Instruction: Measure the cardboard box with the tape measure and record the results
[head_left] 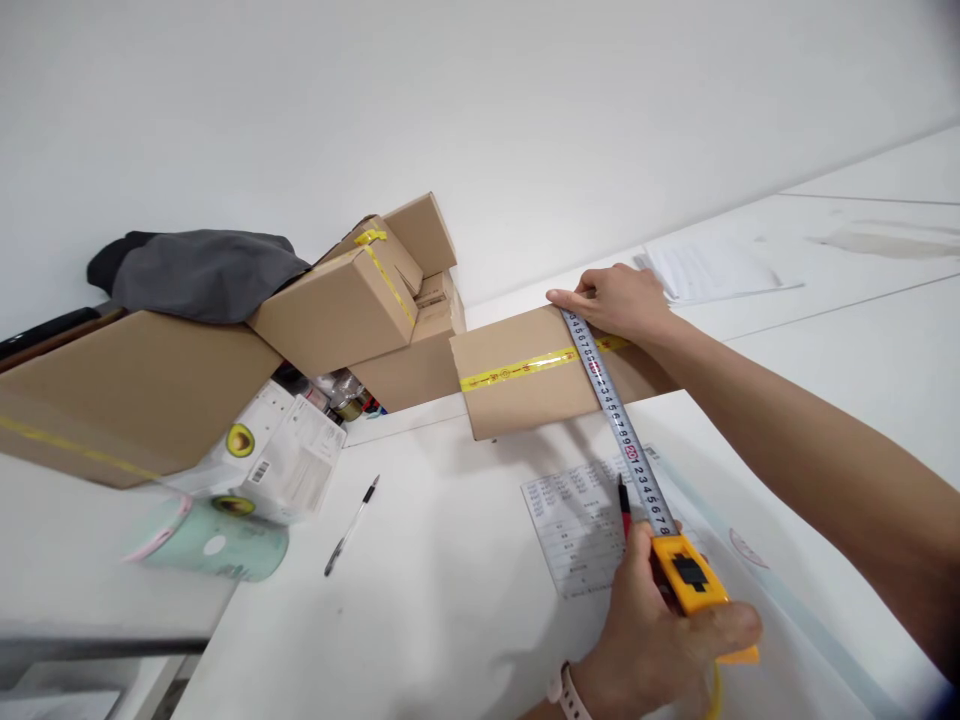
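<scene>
A small cardboard box [517, 400] with a yellow tape strip lies on the white table [450, 600]. A metal tape measure blade [616, 420] runs across its top and out over the table. My right hand [615, 300] pins the blade's end at the box's far edge, fingers closed on it. My left hand [652, 640], with a pale wristband, grips the yellow tape measure case [694, 580] near the table's front. A red pen [623, 505] sticks out from the same hand, over a printed sheet [574, 535].
A black pen [351, 525] lies loose on the table. To the left are stacked cardboard boxes [352, 300], a large box [127, 390] under a grey cloth [195, 270], a white package [281, 460] and a mint-green roll [217, 540]. Papers [712, 270] lie at the back right.
</scene>
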